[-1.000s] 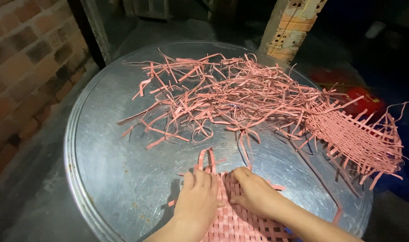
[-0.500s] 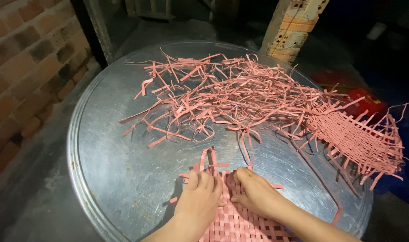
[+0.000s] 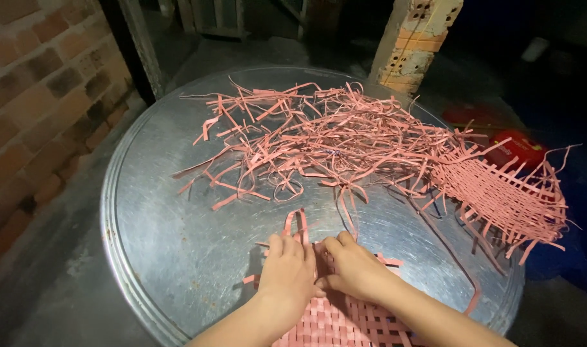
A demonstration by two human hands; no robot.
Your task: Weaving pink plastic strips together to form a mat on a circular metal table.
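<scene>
A pink woven mat (image 3: pixel 345 321) of flat strips lies at the near edge of a large round metal tray (image 3: pixel 177 238). My left hand (image 3: pixel 287 276) presses flat on its far edge, fingers together. My right hand (image 3: pixel 351 270) rests beside it, fingertips pinching a strip at the mat's far edge. Loose strip ends (image 3: pixel 296 222) stick out past my fingers. A heap of loose pink strips (image 3: pixel 319 138) covers the tray's far half. A second, partly woven mat (image 3: pixel 499 193) hangs over the tray's right rim.
A brick wall (image 3: pixel 36 109) runs along the left. A brick pillar (image 3: pixel 412 45) stands behind the tray. Red objects (image 3: pixel 515 144) lie on the dark floor at the right. Bare metal shows on the tray's left side.
Both hands have stayed on the mat's far edge, with only small finger shifts. The view has tilted slightly.
</scene>
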